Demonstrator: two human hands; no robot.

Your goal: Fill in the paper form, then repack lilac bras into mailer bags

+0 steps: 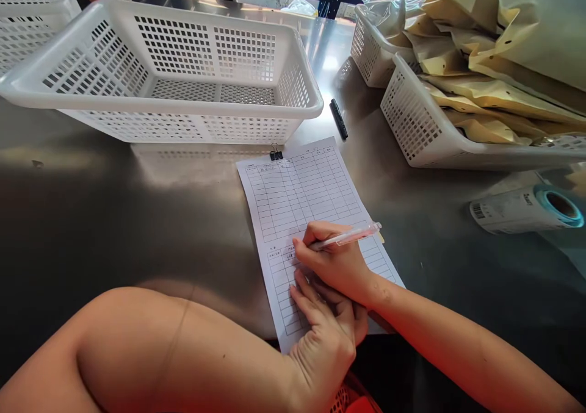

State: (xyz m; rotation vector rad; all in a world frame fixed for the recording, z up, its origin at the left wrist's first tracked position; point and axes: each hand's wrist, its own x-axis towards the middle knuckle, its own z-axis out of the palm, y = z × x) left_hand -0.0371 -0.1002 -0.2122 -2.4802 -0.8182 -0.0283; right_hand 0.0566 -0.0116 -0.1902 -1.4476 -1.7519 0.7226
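A printed form [306, 187] with ruled tables lies on the metal table, a black binder clip [276, 155] at its top edge. Closed around a pen [350, 235] with a clear, pinkish barrel, my right hand [336, 263] rests on the form. The pen's tip is hidden behind my fingers, close to handwriting in the lower table. My left hand [325, 327] presses on the lower part of the sheet, its visible fingers stretched out, just below my right hand and partly covered by it.
Beyond the form stands a white plastic basket [183, 103]. To the right, another white basket [412, 117] is heaped with yellowish packages [494, 99]. A black marker [339, 119] lies between them. A label roll [526, 208] lies on its side at right on the metal table [137, 236].
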